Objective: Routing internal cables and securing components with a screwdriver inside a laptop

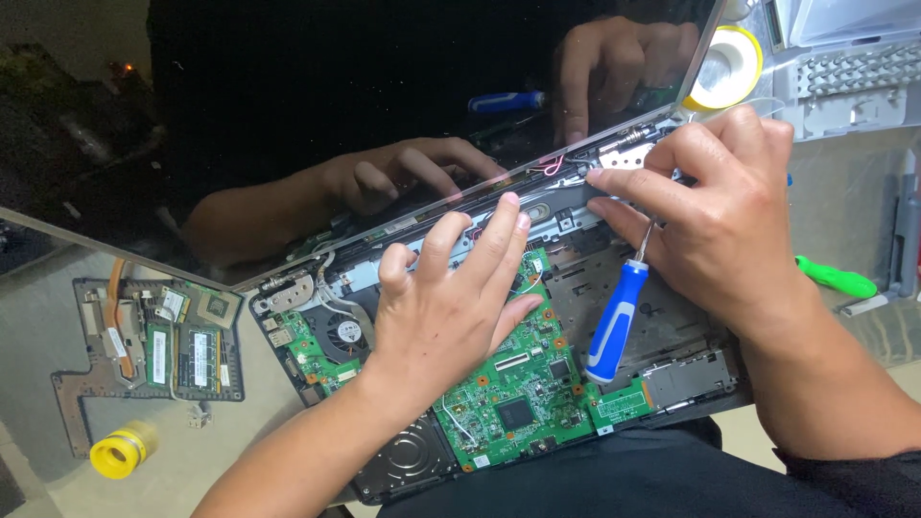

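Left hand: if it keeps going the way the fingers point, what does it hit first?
Likely the dark hinge strip at the base of the laptop screen: the left hand lies on the green circuit board with fingertips pointing up-right, nearly at it. Depth unclear.

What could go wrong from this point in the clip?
The screwdriver dangles loosely from the right hand over the green circuit board; it might drop or scrape parts. The left hand presses on that bare board, which may flex it. Thin wires by the hinge might get pinched.
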